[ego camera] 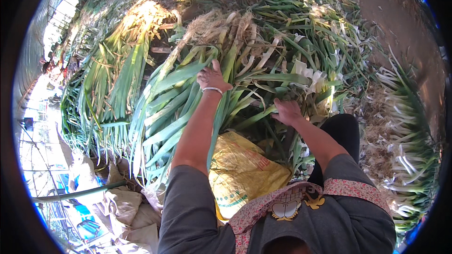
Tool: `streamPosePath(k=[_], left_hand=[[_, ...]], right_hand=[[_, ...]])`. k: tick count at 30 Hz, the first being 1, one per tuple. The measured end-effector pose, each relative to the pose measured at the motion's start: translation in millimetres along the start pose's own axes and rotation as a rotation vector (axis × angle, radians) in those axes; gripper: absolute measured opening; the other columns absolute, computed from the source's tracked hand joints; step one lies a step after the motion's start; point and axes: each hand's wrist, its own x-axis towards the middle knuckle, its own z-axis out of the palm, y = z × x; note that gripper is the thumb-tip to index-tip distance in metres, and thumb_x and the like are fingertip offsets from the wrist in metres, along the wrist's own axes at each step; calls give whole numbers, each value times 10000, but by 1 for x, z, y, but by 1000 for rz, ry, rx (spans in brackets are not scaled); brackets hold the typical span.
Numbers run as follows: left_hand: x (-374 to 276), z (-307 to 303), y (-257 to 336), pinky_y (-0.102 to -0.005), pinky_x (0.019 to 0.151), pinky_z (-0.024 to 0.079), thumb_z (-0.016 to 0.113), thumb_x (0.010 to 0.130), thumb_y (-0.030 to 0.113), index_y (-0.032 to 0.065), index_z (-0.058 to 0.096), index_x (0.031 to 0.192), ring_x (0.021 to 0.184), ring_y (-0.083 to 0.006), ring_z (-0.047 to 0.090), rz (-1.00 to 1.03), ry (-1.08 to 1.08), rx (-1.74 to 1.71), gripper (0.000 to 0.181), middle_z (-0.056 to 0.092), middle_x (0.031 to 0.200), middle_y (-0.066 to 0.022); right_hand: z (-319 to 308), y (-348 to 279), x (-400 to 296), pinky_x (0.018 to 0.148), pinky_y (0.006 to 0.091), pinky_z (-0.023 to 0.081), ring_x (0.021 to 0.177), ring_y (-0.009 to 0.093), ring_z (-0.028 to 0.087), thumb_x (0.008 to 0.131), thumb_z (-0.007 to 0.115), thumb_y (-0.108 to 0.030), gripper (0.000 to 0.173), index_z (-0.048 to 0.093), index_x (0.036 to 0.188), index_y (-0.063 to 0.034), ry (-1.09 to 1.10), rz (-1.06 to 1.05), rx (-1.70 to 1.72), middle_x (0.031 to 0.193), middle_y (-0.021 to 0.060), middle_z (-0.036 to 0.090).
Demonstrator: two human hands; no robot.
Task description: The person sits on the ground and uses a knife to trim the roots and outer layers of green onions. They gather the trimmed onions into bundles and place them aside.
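Observation:
Before me lies a heap of large scallions or leeks [176,106], their pale, hairy roots [215,26] turned away from me and their green leaves spread towards me. My left hand [212,77], with a silver bangle at the wrist, is on the upper leaves just below the roots; whether its fingers close around any is hidden. Lower and to the right, my right hand [287,112] has its fingers curled on the end of a long green leaf [259,115]. Below the hands, a yellow woven sack [243,169] covers the area by my lap.
Another bundle of scallions [123,67] lies to the left. Cut leaves and pale peelings [317,38] are piled at the back right. A row of white-stemmed scallions [406,155] lines the right side. Pale sacks [130,211] and a green pole [84,192] are at lower left.

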Motion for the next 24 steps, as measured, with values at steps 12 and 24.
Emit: streamPosePath(k=[12, 24], left_hand=[[-80, -17, 13, -463, 793, 469, 615, 639, 179, 158, 335, 1276, 900, -405, 568, 199, -180, -371, 696, 553, 1005, -229], [-155, -31, 34, -451, 758, 460, 630, 704, 508, 206, 307, 1329, 841, -364, 602, 449, -271, -77, 766, 624, 850, -195]], right_hand=[[-12, -1, -6, 731, 423, 474, 863, 342, 603, 762, 624, -380, 538, 448, 1130, -31, -53, -7, 69, 871, 155, 629], [-21, -6, -7, 787, 380, 445, 863, 318, 583, 765, 572, -148, 370, 503, 1098, -2, 551, 400, 975, 939, 175, 607]])
